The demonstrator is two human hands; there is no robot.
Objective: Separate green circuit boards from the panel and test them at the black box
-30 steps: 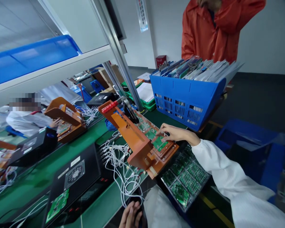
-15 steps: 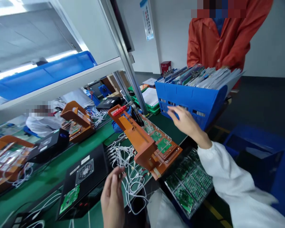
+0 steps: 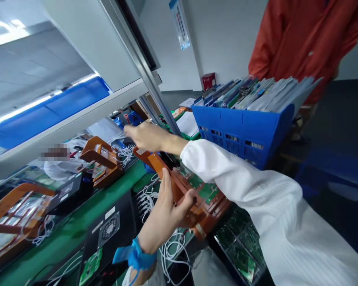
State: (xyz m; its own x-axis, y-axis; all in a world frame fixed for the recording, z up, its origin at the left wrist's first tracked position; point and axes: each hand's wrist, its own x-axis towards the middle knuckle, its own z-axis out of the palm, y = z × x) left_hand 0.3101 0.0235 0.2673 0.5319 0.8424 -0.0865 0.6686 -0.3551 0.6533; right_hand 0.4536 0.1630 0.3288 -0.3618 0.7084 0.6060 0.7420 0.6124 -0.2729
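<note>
My left hand (image 3: pixel 164 212), a blue wrist strap on its wrist, is on the raised arm of an orange clamp fixture (image 3: pixel 207 224), gripping it between thumb and fingers. Green circuit boards (image 3: pixel 209 191) lie in the fixture bed under a clear plate. Across the fixture's far end reaches my right hand (image 3: pixel 150 137), above the place of the toggle clamp. Its fingers are smeared by motion, and the clamp's red handle is hidden. My right sleeve covers part of the bed.
A blue bin (image 3: pixel 235 131) of folders stands beyond, with a person in red behind it. A black tray (image 3: pixel 226 242) of boards is nearby. White cables (image 3: pixel 174 252) and a black box with a fan grille (image 3: pixel 109 230) are left of the fixture. A metal post (image 3: pixel 158 91) rises behind.
My right hand has moved left from beside the blue bin to over the fixture's far end. My left hand has come up from the cables onto the fixture's arm.
</note>
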